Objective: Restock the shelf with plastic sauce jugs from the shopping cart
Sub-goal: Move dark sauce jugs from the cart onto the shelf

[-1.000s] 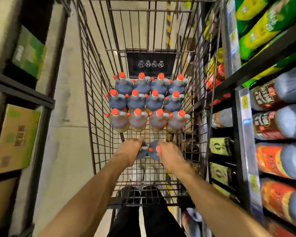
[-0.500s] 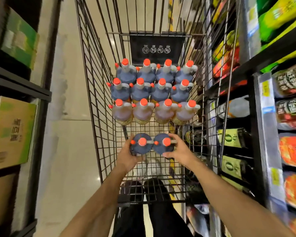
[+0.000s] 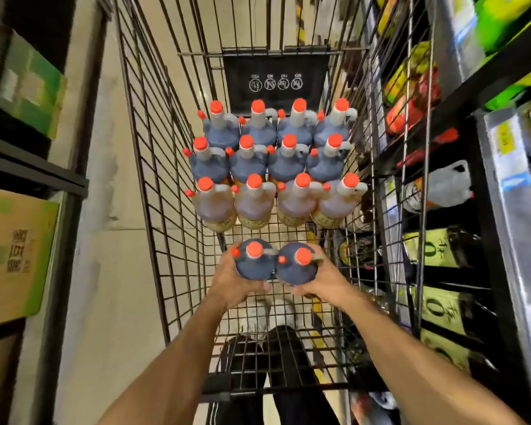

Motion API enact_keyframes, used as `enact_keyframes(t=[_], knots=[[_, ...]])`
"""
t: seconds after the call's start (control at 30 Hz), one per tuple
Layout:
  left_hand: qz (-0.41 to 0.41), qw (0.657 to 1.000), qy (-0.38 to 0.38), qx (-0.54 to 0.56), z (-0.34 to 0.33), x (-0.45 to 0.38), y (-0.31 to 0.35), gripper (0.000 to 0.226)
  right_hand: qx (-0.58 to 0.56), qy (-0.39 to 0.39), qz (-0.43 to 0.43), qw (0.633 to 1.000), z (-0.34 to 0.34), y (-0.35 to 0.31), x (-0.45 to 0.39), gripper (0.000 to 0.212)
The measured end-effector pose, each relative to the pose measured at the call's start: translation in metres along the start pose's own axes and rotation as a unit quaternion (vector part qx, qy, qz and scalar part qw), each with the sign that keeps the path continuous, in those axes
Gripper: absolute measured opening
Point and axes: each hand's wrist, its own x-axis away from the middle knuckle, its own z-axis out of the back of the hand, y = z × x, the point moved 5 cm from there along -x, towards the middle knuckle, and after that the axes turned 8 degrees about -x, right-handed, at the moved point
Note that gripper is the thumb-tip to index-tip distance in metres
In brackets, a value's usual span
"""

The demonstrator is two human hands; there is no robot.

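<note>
Your left hand and right hand each grip one upright dark orange-capped plastic sauce jug above the wire shopping cart; the black shelf lies to your right, nearer your right hand.

My forearms are bare right up to the frame's bottom edge, no sleeves, watch or rings on my left hand or right hand. Through the cart mesh I see my black trousers and pale shoes.
</note>
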Motion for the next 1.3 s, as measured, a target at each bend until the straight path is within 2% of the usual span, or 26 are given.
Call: enact_keyframes(t=[0.1,0.3,0.43,0.5,0.6,0.7,0.93,1.0,1.1,1.2,1.3], knots=[[-0.007,1.000,-0.006,0.020,0.001,-0.002,0.003,0.098,-0.013,0.016,0.007,1.000,0.001,-0.004,-0.002,0.096],[0.001,0.996,-0.013,0.085,0.002,-0.003,0.012,0.115,-0.041,0.017,0.014,0.999,0.004,-0.015,-0.006,0.086],[-0.036,0.995,0.011,0.088,0.012,0.004,0.042,0.105,-0.077,0.034,0.034,0.996,0.004,-0.039,0.009,0.094],[-0.062,0.994,0.025,0.091,0.021,0.011,0.068,0.103,-0.106,0.047,0.045,0.992,0.004,-0.059,0.024,0.099],[-0.095,0.989,0.029,0.114,0.039,0.029,0.115,0.101,-0.142,0.055,0.088,0.984,0.002,-0.105,0.056,0.087],[-0.138,0.981,0.028,0.137,0.057,0.051,0.167,0.096,-0.183,0.065,0.144,0.970,0.000,-0.159,0.089,0.087],[-0.241,0.947,0.043,0.210,0.106,0.125,0.308,0.079,-0.203,0.046,0.305,0.929,-0.006,-0.303,0.181,0.062],[-0.274,0.938,0.049,0.204,0.120,0.150,0.344,0.074,-0.195,0.039,0.340,0.919,-0.010,-0.337,0.210,0.067],[-0.306,0.929,0.045,0.203,0.136,0.186,0.383,0.067,-0.192,0.039,0.377,0.905,-0.018,-0.376,0.250,0.093],[-0.346,0.916,0.035,0.199,0.153,0.215,0.415,0.055,-0.195,0.046,0.420,0.885,-0.029,-0.404,0.285,0.082],[-0.370,0.907,0.020,0.200,0.169,0.237,0.438,0.064,-0.212,0.063,0.460,0.860,-0.042,-0.422,0.314,0.078]])
